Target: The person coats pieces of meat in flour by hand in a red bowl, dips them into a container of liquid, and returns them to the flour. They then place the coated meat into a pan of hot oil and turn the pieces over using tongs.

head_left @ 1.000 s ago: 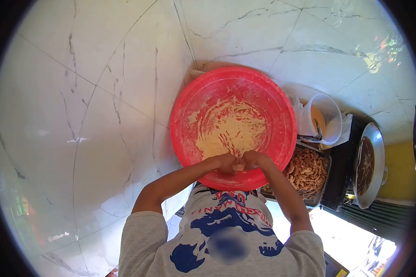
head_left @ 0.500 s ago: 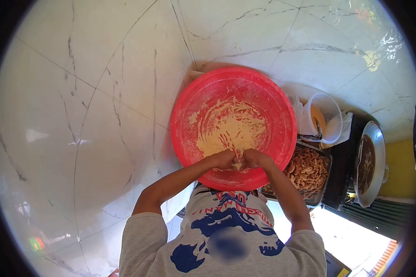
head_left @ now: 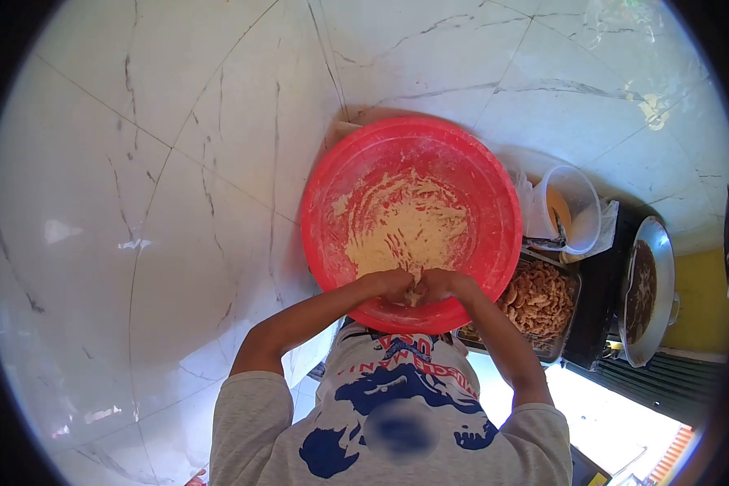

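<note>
A large red basin (head_left: pixel 340 162) stands in front of my body, with pale floury powder (head_left: pixel 405 227) spread over its bottom. Both hands are inside the basin near its closest rim. My left hand (head_left: pixel 394 285) has its fingers curled and meets my right hand (head_left: pixel 436 285) in the middle. Between them is a small flour-coated lump (head_left: pixel 415 296), pinched by the fingers of both hands. The fingertips are partly hidden by the backs of the hands.
Right of the basin, a tray (head_left: pixel 576 301) holds fried pieces (head_left: pixel 540 300). Behind it stands a clear plastic tub (head_left: pixel 579 198) with a yellowish-orange content. A wide metal pan (head_left: pixel 663 267) with dark liquid (head_left: pixel 641 292) is at the far right. Marble-patterned tiles (head_left: pixel 219 178) surround the basin.
My hands have shifted slightly within the basin and the lump between them shows a little differently. The view has moved slightly.
</note>
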The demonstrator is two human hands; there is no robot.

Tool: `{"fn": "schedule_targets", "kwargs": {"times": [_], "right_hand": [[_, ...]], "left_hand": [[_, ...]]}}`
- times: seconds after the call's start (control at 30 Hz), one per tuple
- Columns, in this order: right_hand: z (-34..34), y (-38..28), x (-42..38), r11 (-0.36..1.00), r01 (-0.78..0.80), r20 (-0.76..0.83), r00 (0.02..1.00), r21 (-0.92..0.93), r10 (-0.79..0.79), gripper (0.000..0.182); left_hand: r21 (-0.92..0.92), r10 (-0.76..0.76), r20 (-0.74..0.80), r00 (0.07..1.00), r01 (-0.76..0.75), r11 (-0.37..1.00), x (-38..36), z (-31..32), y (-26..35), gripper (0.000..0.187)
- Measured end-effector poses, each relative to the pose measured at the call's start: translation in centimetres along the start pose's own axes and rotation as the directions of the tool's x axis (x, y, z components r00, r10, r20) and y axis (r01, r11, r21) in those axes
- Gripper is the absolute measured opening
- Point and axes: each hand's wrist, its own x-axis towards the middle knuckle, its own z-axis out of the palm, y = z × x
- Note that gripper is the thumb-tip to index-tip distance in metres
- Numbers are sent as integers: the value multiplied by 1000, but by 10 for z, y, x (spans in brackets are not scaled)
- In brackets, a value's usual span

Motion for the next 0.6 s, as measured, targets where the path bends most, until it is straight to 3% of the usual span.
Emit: {"fn": "schedule_targets", "kwargs": {"times": [0.07, 0.17, 0.27, 0.37, 0.47, 0.57, 0.6], "right_hand": [[-14, -14, -12, 996, 87, -4, 996, -33, -87, 34], [-9, -9, -6, 1000, 25, -22, 999, 9, -25, 34], [-1, -8, -2, 998, 53, -146, 988, -15, -55, 31], [-2, -3, -1, 998, 32, -111, 993, 48, -26, 27], [-6, 2, -2, 993, 101, -106, 990, 61, -95, 25], [-10, 7, -2, 992, 39, -217, 976, 121, -12, 23], [-8, 6, -2, 996, -5, -335, 942, 85, 33, 22]], "left_hand": [[-9, 21, 7, 1000, -21, 1000, 5, 3, -5, 37], [-46, -26, 38, 999, 27, 999, -6, -10, 8, 37], [-252, 147, -78, 986, -163, 954, -15, -18, 10, 34], [-196, 1, -4, 1000, -2, 981, -3, -9, -6, 34], [-227, 31, -28, 999, -37, 973, -19, -27, 7, 34], [-146, -95, -273, 957, 56, 988, -10, -19, -5, 31], [-25, -23, -445, 895, 13, 1000, -4, -13, -12, 32]]}}
